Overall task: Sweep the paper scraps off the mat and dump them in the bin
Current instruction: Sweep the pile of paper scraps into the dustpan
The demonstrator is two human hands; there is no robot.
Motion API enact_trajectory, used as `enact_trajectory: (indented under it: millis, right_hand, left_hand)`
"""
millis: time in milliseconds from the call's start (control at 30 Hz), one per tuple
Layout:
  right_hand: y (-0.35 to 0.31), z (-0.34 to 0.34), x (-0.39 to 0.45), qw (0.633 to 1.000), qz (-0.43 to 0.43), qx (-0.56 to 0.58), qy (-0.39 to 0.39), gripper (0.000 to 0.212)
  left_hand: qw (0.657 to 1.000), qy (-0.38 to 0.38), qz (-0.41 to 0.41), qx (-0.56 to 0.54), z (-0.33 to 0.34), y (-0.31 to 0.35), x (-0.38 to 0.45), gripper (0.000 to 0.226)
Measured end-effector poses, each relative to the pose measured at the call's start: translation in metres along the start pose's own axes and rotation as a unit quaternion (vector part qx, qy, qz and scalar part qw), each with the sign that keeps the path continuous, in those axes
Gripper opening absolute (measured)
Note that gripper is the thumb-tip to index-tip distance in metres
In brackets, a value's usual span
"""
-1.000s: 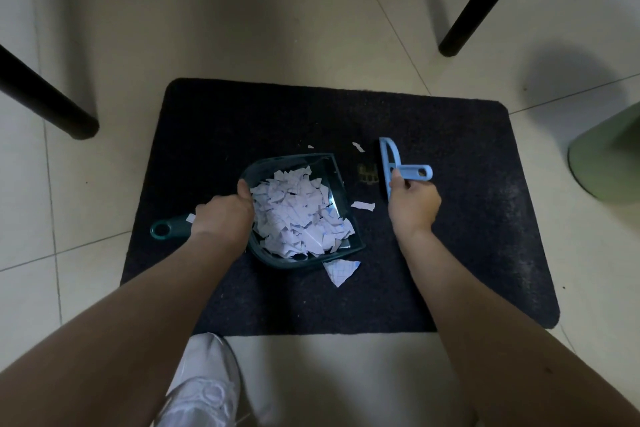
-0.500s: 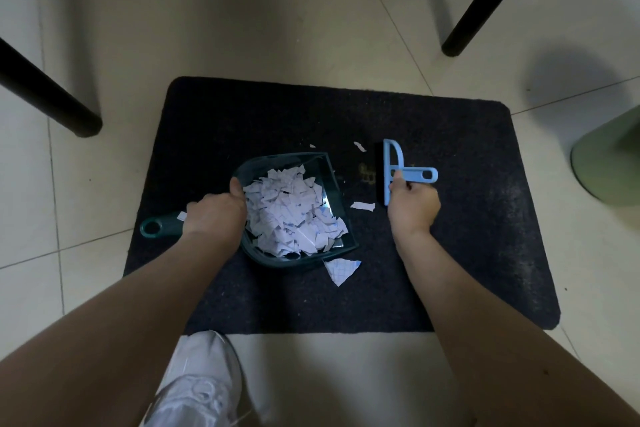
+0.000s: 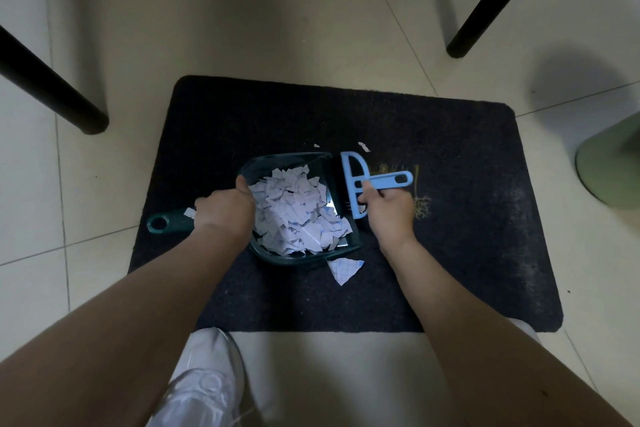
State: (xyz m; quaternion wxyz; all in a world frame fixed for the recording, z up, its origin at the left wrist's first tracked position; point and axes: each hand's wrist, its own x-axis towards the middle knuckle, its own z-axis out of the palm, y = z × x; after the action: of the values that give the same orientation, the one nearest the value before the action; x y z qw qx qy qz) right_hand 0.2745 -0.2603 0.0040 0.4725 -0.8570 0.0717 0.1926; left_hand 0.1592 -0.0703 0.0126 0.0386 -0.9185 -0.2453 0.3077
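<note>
Item: paper scraps [image 3: 294,215], torn white squared sheet, most heaped inside the teal dustpan [image 3: 277,163] at the middle of the dark mat [image 3: 467,218]. Strays on the mat: one larger piece [image 3: 344,270] just off the dustpan's near corner, a small sliver [image 3: 363,146] just beyond its far corner by the brush head, a speck [image 3: 316,145] beside the far rim, and one bit [image 3: 189,212] lying on the dustpan handle. Handling, by judgement: scraps very light and limp, easily lifted by a draught or a jolt, and they seem likely to catch on the mat's pile; better pushed with bristles than pinched. The heap sits high, so the dustpan should be carried level, held at its handle close to the scoop. Dustpan and brush look like stiff, light plastic. Left hand [image 3: 227,215]: closed around the dustpan handle where it meets the scoop, thumb up against the rim. Right hand [image 3: 389,210]: fingers curled round the handle of the light-blue brush [image 3: 356,180], whose head stands against the dustpan's open lip. Bin [image 3: 613,170]: pale green, probably the target, on the tiled floor [image 3: 277,28] well off the mat's right edge.
</note>
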Motion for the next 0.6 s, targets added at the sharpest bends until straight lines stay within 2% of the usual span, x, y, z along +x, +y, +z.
enact_trajectory:
  millis: [100,233,333,500,600]
  right_hand:
    - [-0.006,-0.011,0.009,0.997,0.004,0.032,0.067,0.036]
    - [-0.001,-0.018,0.021,0.99,0.003,-0.049,0.132,0.038]
    - [0.005,-0.007,0.014,0.991,0.014,-0.102,0.087,0.034]
    - [0.008,0.015,-0.008,1.0,0.017,0.0,-0.005,0.029]
    - [-0.001,0.008,-0.01,1.0,0.015,0.022,-0.003,0.029]
  left_hand:
    - [1.0,0.0,0.001,-0.001,0.002,-0.001,0.001,0.082]
    - [1.0,0.0,0.002,-0.01,0.003,-0.001,0.001,0.082]
    - [1.0,-0.001,0.002,-0.009,0.003,-0.001,0.001,0.084]
    - [1.0,0.003,0.005,-0.008,0.004,-0.001,0.0,0.081]
    - [1.0,0.004,0.009,-0.007,0.005,-0.002,0.001,0.081]
